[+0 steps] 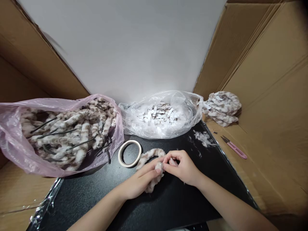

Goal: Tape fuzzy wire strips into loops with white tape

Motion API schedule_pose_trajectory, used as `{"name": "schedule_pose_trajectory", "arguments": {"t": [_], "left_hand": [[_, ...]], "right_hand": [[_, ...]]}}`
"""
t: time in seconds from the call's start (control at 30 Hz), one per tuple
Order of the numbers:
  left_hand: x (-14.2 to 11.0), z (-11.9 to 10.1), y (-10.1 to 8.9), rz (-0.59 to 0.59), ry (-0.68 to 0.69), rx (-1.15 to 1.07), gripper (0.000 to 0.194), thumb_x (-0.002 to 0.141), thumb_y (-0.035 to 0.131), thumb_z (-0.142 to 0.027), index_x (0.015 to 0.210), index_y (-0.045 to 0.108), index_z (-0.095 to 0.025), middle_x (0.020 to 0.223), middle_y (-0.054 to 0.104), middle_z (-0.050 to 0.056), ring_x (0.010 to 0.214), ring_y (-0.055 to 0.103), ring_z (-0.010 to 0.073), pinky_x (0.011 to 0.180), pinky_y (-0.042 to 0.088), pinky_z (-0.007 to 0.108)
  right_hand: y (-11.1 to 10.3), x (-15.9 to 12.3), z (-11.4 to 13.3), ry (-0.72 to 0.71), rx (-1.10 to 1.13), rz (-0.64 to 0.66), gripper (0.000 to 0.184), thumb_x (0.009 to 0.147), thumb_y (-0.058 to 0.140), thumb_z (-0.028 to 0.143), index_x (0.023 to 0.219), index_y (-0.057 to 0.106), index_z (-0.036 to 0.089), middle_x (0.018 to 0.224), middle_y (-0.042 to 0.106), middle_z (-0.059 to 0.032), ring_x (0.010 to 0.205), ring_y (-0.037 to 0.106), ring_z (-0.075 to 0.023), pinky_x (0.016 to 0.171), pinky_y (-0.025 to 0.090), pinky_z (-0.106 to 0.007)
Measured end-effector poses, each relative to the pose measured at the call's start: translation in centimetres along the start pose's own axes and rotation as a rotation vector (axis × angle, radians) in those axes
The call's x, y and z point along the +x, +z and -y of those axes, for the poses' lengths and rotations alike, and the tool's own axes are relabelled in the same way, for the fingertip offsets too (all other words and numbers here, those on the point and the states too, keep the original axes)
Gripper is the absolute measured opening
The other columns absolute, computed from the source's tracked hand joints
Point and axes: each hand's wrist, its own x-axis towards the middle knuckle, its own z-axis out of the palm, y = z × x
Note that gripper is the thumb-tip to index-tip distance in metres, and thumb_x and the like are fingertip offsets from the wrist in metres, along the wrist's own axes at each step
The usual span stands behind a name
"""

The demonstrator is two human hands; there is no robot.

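Note:
A fuzzy headband [154,152], mottled white and brown, curves over the black table in front of me. My left hand [141,179] is closed around its near side, thumb on top. Fingertips of my right hand [184,166] pinch together at the same spot, touching the plush. What sits in that pinch is mostly covered by the fingers; a small pale bit shows by the curled fingers. Just left of the headband lies a roll of cream masking tape [130,153].
A pink plastic bag [117,118] of fuzzy bands with dark strips lies left. Behind stands a clear bag [192,125] holding white tags. Finished-looking fuzzy bands [222,108], pink thread snips [237,150] and loose fluff [204,139] are at right. Cardboard walls [271,96] flank the black table [96,199].

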Motion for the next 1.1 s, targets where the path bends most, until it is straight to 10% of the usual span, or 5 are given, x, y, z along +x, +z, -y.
{"name": "schedule_pose_trajectory", "arguments": {"t": [0.2, 0.43, 0.67, 1.1], "left_hand": [[0.4, 0.0, 0.3, -0.069, 0.084, 0.117, 0.033, 0.091, 0.053, -0.041, 0.102, 0.070, -0.015, 0.088, 0.067, 0.007, 0.086, 0.060, 0.0192, 0.078, 0.047, 0.027], [0.5, 0.3, 0.2, -0.279, 0.103, 0.065, 0.029, 0.087, 0.060, -0.040, 0.095, 0.070, -0.014, 0.087, 0.069, 0.007, 0.091, 0.062, 0.0214, 0.082, 0.047, 0.029], [0.6, 1.3, 0.9, -0.301, 0.118, -0.248, 0.033, 0.085, 0.065, -0.035, 0.104, 0.041, -0.022, 0.072, 0.065, -0.002, 0.058, 0.057, 0.0095, 0.056, 0.041, 0.019], [0.8, 1.2, 1.7, -0.294, 0.109, -0.326, 0.033, 0.080, 0.070, -0.038, 0.092, 0.045, -0.020, 0.074, 0.062, -0.003, 0.060, 0.055, 0.0084, 0.057, 0.039, 0.019]], "right_hand": [[-0.4, 0.3, -0.1, -0.012, -0.017, -0.007, 0.011, 0.072, 0.066, 0.023, 0.068, 0.061, 0.015, 0.052, 0.036, 0.0073, 0.051, 0.032, -0.0083, 0.050, 0.027, -0.023], [-1.6, -0.4, 0.1, -0.227, 0.033, 0.219, 0.032, 0.089, 0.050, 0.030, 0.119, 0.041, 0.022, 0.083, 0.052, 0.0007, 0.076, 0.046, -0.0143, 0.075, 0.040, -0.029], [-0.8, -0.8, 0.0, -0.188, -0.211, 0.187, 0.028, 0.093, 0.048, 0.023, 0.119, 0.037, 0.023, 0.087, 0.060, -0.0016, 0.080, 0.050, -0.0160, 0.079, 0.041, -0.032], [-0.2, -0.3, 0.3, -0.200, -0.339, 0.106, 0.022, 0.093, 0.052, 0.029, 0.112, 0.042, 0.023, 0.083, 0.064, -0.0001, 0.092, 0.055, -0.0206, 0.085, 0.036, -0.037]]}}
